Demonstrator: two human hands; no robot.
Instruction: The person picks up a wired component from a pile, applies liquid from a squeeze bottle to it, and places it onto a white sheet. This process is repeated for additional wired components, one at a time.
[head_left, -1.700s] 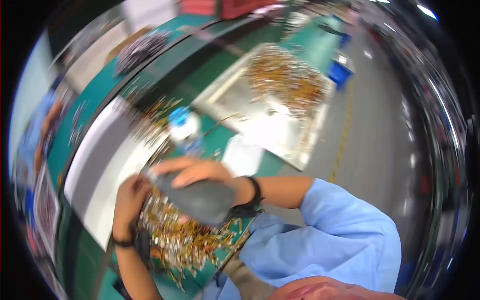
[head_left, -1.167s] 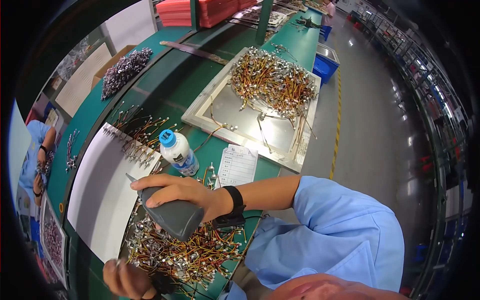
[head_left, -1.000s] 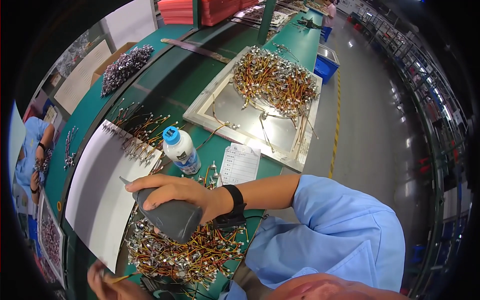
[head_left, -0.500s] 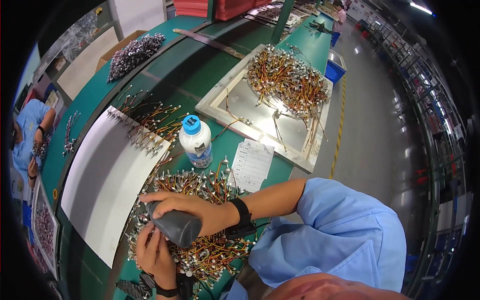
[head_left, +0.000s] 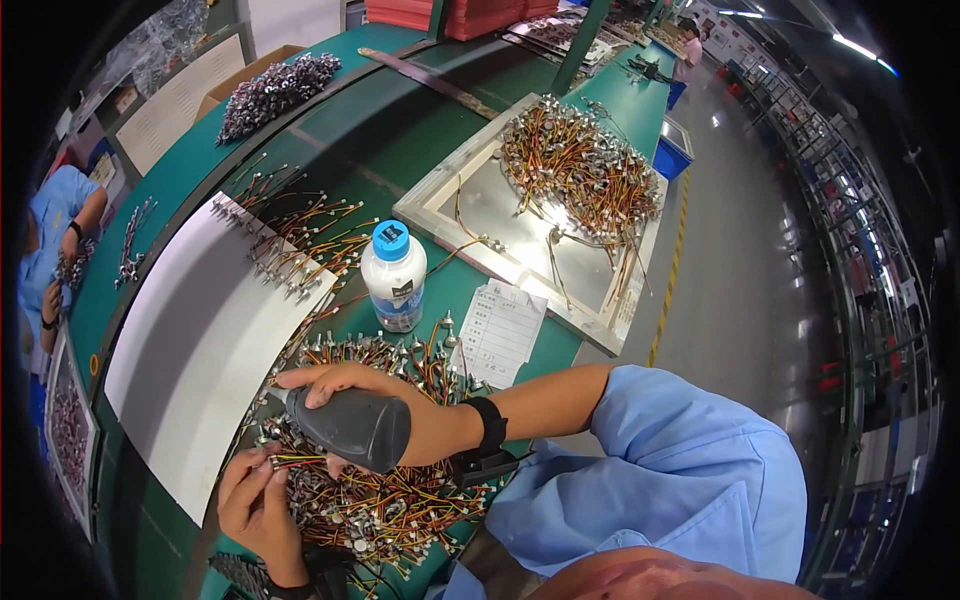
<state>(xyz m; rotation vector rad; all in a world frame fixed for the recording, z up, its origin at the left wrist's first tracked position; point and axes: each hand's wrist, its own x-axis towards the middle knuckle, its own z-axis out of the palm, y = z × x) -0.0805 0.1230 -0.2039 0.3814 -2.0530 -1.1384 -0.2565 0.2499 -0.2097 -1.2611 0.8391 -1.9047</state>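
Observation:
My right hand [head_left: 350, 385] is wrapped round a dark grey bottle-shaped tool [head_left: 365, 430], its narrow tip pointing up and left. Just below that tip, my left hand [head_left: 262, 510] pinches a small wired part [head_left: 298, 461]; red and yellow wires run rightward from the fingertips, while its head is mostly hidden by the fingers. Both hands are over a heap of small metal parts with yellow, red and dark wires [head_left: 400, 510]. A white bottle with a blue cap [head_left: 394, 280] stands behind the heap, beside a handwritten paper form [head_left: 500, 335].
A white sheet [head_left: 200, 340] lies at left, with wired parts along its far edge. Farther right, a pale frame [head_left: 460, 230] carries another wired pile [head_left: 580, 170]. Dark parts [head_left: 275, 95] are heaped at the back. A co-worker [head_left: 60, 240] handles parts at far left.
My left hand has moved left and down, away from the tool, bringing the held part's wires into view. The tool has shifted slightly, and its narrow tip now shows.

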